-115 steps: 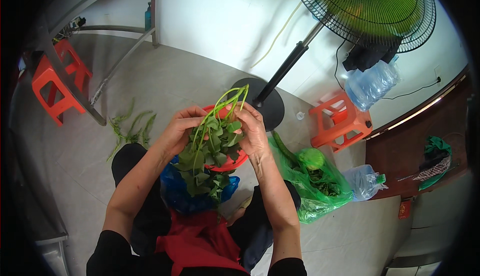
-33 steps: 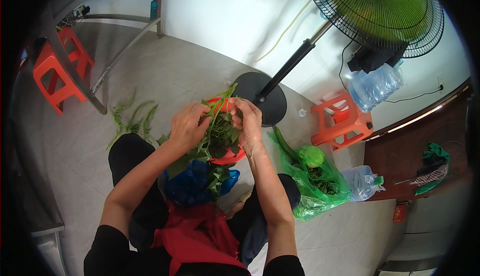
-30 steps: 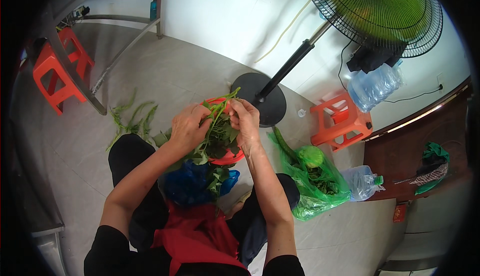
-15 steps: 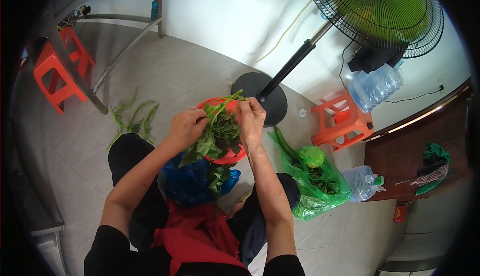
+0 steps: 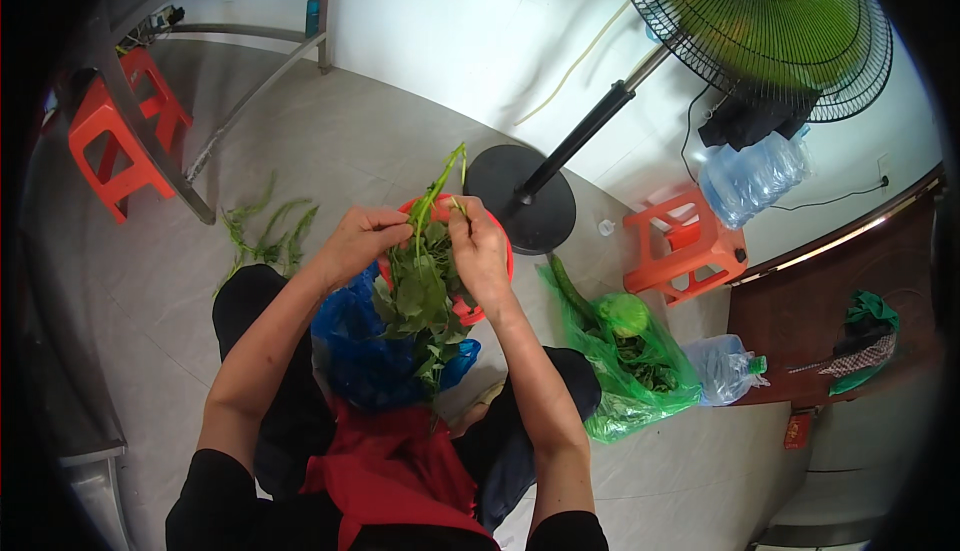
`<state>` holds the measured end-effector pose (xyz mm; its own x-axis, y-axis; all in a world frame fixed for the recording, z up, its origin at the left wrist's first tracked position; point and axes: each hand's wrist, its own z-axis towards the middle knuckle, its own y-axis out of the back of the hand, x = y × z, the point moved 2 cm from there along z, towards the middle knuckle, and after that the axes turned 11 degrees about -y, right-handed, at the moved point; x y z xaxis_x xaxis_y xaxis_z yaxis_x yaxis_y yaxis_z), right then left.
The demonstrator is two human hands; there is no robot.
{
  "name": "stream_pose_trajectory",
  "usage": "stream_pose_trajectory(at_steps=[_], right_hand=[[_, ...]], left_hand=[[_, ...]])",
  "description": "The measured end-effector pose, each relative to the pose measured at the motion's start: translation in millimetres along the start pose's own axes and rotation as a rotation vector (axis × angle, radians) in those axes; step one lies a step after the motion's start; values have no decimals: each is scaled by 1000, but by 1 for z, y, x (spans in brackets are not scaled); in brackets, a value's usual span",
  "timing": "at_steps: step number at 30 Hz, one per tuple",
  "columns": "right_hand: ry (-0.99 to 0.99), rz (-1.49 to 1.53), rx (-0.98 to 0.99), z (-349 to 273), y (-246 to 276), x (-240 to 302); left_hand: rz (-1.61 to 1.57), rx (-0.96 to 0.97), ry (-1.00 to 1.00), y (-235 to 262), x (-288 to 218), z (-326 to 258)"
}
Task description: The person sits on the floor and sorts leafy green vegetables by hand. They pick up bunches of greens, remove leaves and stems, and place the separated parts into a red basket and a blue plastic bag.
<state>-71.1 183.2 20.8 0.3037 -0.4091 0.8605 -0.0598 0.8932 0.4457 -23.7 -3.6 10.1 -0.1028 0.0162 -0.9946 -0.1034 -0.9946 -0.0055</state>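
Observation:
Between my hands hangs a leafy green stem [image 5: 418, 286], its leaves drooping and its bare stalk end bent upward. My left hand [image 5: 362, 241] is closed, thumb and fingers pinching the stalk. My right hand [image 5: 478, 251] is closed too, its fingertips pinched on the upper part of the stalk. Behind and below the greens is a red plastic basin [image 5: 507, 256], partly covered by leaves and my right hand. A crumpled blue plastic bag [image 5: 350, 351] lies nearer to me, between my knees, with leaves over its edge.
Stripped green stalks [image 5: 265, 236] lie on the floor at left. A standing fan's round base [image 5: 540, 211] is just beyond the basin. At right are a green bag of vegetables [image 5: 640, 401], a clear plastic jug [image 5: 720, 369] and a red stool [image 5: 690, 251]. Another red stool [image 5: 115, 156] stands far left.
The stem has swung from slanting right to more upright, its leaves hanging nearer to me. My right hand has moved a little left and closer, and my left hand has come slightly nearer.

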Motion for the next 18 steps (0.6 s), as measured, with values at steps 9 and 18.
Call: stream_pose_trajectory(at_steps=[9, 18], right_hand=[[-206, 408, 164, 0, -15, -1], [-536, 790, 291, 0, -8, -4]], left_hand=[[33, -2, -66, -7, 7, -2], [-352, 143, 20, 1, -4, -3]])
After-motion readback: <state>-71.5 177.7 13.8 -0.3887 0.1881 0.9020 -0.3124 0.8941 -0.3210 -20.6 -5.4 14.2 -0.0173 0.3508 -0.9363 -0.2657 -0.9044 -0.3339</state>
